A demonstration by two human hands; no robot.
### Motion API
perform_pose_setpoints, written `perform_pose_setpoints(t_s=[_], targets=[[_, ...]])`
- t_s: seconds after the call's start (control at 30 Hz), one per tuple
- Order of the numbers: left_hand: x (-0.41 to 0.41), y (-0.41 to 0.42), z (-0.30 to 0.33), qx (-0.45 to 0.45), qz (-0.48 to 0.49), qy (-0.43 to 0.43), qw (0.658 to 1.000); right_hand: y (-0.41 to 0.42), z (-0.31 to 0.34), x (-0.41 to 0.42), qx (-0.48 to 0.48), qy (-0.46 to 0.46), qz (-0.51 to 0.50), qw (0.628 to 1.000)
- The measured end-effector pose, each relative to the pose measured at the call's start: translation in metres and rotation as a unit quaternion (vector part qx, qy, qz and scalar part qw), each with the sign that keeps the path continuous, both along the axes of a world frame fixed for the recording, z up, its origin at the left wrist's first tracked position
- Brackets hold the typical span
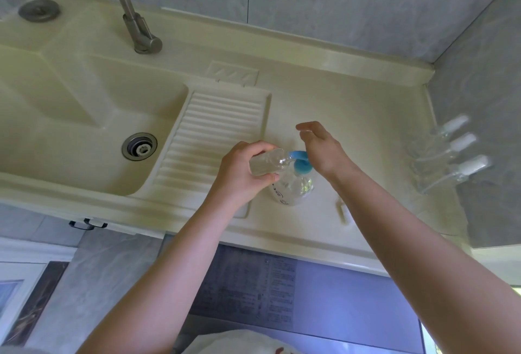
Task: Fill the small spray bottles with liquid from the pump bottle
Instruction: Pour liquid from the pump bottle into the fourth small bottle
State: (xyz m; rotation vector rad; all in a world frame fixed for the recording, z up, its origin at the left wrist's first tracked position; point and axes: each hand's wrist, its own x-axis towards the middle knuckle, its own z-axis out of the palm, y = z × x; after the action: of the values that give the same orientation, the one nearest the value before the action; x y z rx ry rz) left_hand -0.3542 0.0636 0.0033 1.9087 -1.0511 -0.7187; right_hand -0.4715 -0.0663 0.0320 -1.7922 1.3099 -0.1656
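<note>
A clear pump bottle [293,190] with a blue pump head [301,166] stands on the cream counter [324,99], right of the ribbed drainboard. My left hand [242,173] grips a small clear spray bottle [266,162], uncapped and tilted, with its open neck at the blue spout. My right hand [321,147] rests palm-down on the pump head, fingers straight and pointing away. Three more small spray bottles [445,153] with white caps stand at the counter's right end against the wall; they look blurred.
A cream sink basin [56,116] with a metal drain [139,146] lies to the left, with a metal tap [138,32] behind it. The ribbed drainboard [214,133] sits between sink and bottles. A small spray cap part [342,211] lies on the counter near my right forearm.
</note>
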Motion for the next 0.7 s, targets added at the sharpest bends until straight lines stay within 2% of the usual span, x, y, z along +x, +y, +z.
perform_pose_setpoints(t_s=[0.27,0.53,0.7], targets=[[0.0,0.002,-0.005,-0.009,-0.003,0.015,1.0,0.002,-0.007,0.002,-0.048,0.037,0.015,0.998],[0.0,0.002,-0.008,-0.03,0.0,0.041,0.999,-0.002,-0.002,0.001,0.022,-0.003,-0.005,1.0],[0.0,0.001,-0.012,-0.022,0.01,0.032,0.999,0.004,-0.01,0.003,-0.03,0.032,0.001,0.999]])
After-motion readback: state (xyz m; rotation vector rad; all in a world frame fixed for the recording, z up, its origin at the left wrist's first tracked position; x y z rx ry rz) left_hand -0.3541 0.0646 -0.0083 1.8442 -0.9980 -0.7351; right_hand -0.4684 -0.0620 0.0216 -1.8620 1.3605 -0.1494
